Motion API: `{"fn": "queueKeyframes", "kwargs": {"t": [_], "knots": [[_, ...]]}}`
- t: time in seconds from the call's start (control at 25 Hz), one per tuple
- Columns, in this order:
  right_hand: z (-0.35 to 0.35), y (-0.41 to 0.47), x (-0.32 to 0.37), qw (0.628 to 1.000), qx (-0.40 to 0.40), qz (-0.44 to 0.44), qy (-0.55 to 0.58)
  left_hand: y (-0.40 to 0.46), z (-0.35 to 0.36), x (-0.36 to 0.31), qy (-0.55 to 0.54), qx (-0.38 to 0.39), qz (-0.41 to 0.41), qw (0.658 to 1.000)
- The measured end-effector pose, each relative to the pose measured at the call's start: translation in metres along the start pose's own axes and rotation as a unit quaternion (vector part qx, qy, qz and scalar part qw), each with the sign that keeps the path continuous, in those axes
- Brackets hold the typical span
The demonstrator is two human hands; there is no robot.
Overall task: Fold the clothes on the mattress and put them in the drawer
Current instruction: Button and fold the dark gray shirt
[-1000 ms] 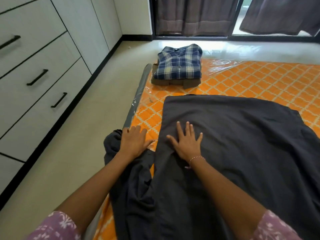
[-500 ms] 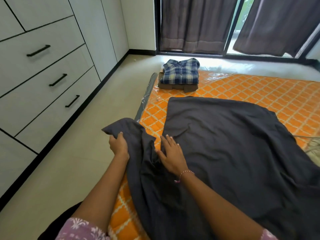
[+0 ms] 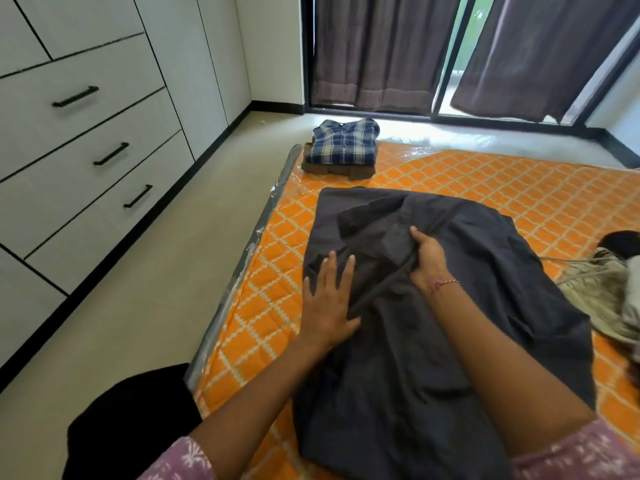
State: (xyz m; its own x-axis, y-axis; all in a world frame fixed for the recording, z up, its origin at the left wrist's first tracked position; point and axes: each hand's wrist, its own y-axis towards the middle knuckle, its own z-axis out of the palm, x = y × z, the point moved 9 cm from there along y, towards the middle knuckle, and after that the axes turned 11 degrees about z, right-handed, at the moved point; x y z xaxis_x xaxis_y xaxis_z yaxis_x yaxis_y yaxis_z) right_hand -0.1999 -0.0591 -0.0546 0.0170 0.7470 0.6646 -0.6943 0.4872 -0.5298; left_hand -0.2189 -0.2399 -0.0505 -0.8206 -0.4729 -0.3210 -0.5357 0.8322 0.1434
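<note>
A dark grey garment [image 3: 450, 341] lies spread on the orange patterned mattress [image 3: 485, 188], its left sleeve folded in over the body. My left hand [image 3: 329, 299] presses flat on the folded left edge, fingers apart. My right hand [image 3: 429, 261] pinches a fold of the sleeve fabric near the garment's middle. A folded blue plaid shirt [image 3: 343, 142] sits on a folded brown garment [image 3: 337, 168] at the mattress's far left corner. White drawers with black handles [image 3: 110, 154] line the left wall, all closed.
A loose beige garment [image 3: 602, 292] and something black [image 3: 621, 242] lie at the mattress's right edge. Pale floor runs between mattress and drawers. Dark curtains [image 3: 374, 50] hang over the glass door at the back. A black item [image 3: 131, 420] lies on the floor near me.
The left sleeve that hung off the mattress edge has been carried over onto the garment's body. Both hands moved rightward and farther onto the cloth.
</note>
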Motion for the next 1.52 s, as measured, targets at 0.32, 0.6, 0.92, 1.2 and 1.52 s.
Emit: {"fn": "queueKeyframes", "kwargs": {"t": [0.32,0.6,0.92,1.2,1.52], "knots": [[-0.141,-0.032,-0.105,0.986,-0.118,0.113,-0.014,-0.060,0.086,-0.054,-0.005,0.265,-0.070,0.962],[-0.143,-0.059,-0.086,0.983,-0.099,0.076,0.132,-0.134,0.063,-0.032,0.089,0.213,-0.110,0.967],[-0.135,-0.080,-0.105,0.993,-0.098,0.060,0.029,-0.120,0.020,-0.034,0.246,0.242,0.021,0.938],[-0.125,-0.099,-0.107,0.996,-0.060,0.040,0.058,-0.156,0.015,-0.024,0.265,0.285,0.012,0.921],[-0.197,-0.137,-0.116,0.935,-0.348,-0.016,0.070,-0.134,0.054,-0.039,-0.045,0.333,0.019,0.942]]}}
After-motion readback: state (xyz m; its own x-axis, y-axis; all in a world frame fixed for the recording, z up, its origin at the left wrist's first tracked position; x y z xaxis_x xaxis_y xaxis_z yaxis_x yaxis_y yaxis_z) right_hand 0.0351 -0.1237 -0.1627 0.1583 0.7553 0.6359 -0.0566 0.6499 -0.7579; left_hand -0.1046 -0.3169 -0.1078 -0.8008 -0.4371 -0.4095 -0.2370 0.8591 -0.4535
